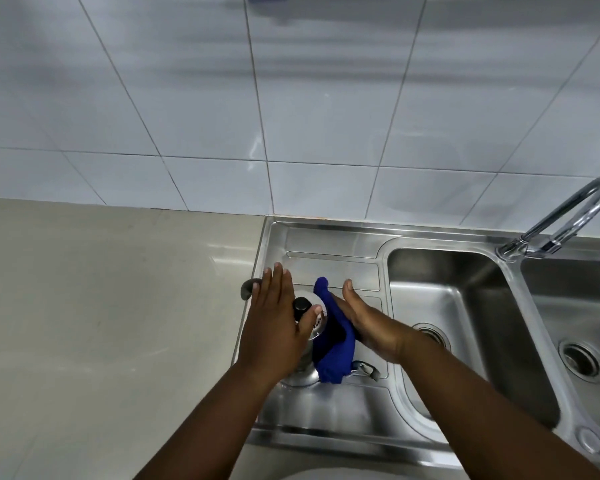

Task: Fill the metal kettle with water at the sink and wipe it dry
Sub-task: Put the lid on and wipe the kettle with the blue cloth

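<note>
The metal kettle (305, 370) stands on the sink's drainboard (333, 268), mostly covered by my hands. Its black lid knob (302, 305) shows between them, and its spout (247, 287) pokes out to the left. My left hand (274, 327) lies flat on the kettle's left side, fingers straight and together. My right hand (368, 323) presses a blue cloth (336, 344) against the kettle's right side. The cloth hangs down over the kettle's body. A bit of the handle (366, 368) sticks out below the cloth.
Right of the drainboard lie two steel sink bowls (465, 306) with drains. A curved chrome faucet (561, 220) stands at the back between them. A beige countertop (101, 323) stretches left. A tiled wall (291, 98) rises behind.
</note>
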